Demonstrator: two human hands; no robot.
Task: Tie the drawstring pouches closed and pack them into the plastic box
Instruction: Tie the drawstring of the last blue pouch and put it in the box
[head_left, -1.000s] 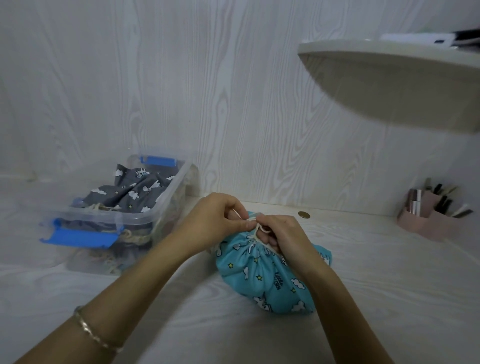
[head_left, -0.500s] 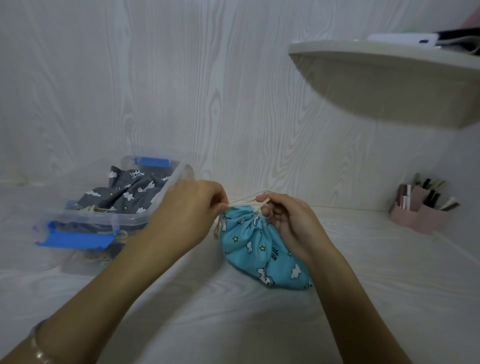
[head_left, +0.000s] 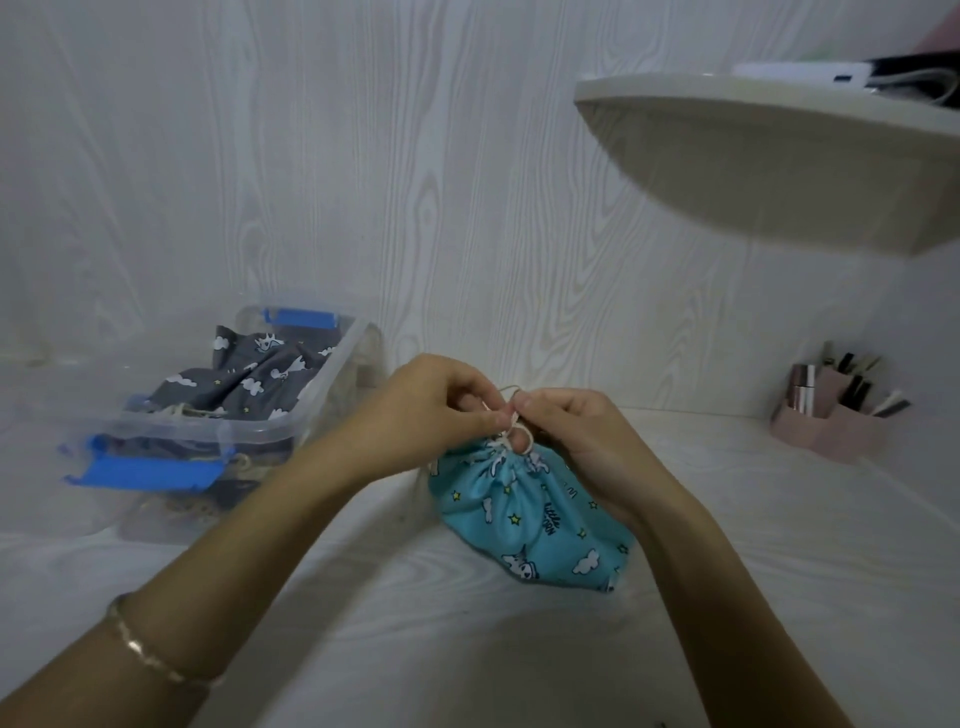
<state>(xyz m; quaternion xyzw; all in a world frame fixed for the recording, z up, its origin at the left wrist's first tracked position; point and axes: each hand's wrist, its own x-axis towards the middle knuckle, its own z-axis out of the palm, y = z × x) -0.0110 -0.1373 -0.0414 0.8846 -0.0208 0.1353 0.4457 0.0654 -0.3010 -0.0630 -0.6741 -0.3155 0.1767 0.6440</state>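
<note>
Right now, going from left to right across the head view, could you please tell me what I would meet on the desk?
Plastic box → left hand → right hand → pink holder. Both hands pinch the drawstring of the blue pouch beneath them, so I leave the pouch out.

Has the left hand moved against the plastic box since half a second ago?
Yes. The left hand has moved right, away from the plastic box, close to the right hand at the drawstring of the blue pouch.
</note>
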